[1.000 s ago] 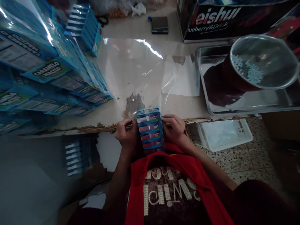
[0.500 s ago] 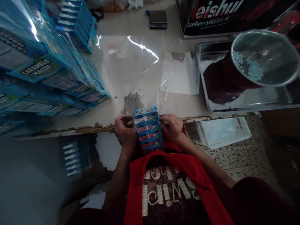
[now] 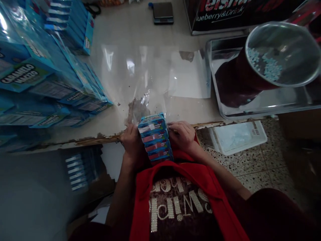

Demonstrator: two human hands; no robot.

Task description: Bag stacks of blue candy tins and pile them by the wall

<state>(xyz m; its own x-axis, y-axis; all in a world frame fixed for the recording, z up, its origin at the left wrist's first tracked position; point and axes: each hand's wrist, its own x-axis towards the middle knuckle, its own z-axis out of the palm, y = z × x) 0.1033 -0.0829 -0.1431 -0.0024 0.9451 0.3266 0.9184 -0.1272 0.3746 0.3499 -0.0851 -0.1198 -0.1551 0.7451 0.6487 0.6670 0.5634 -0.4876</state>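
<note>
A stack of small blue candy boxes (image 3: 155, 137) stands between my hands at the table's front edge, against the red apron. A clear plastic bag (image 3: 147, 72) runs from the stack over the tabletop. On the left side of the stack, my left hand (image 3: 130, 138) is closed with its fingers pinching the plastic. My right hand (image 3: 182, 134) is on the right side, thumb and fingers pinched on the bag's edge. The fingertips are partly hard to see in the dim light.
Wrapped blue boxes (image 3: 50, 83) are piled at the left. A small scale (image 3: 163, 13) lies at the back beside a black carton (image 3: 220, 15). On the right, a metal pot (image 3: 281, 57) stands in a tray (image 3: 225, 115). A white basket (image 3: 240, 139) sits below the table edge.
The plastic has shifted and creased over the table. My left hand has closed more and moved slightly left. The view has shifted a little, with things at the back now higher.
</note>
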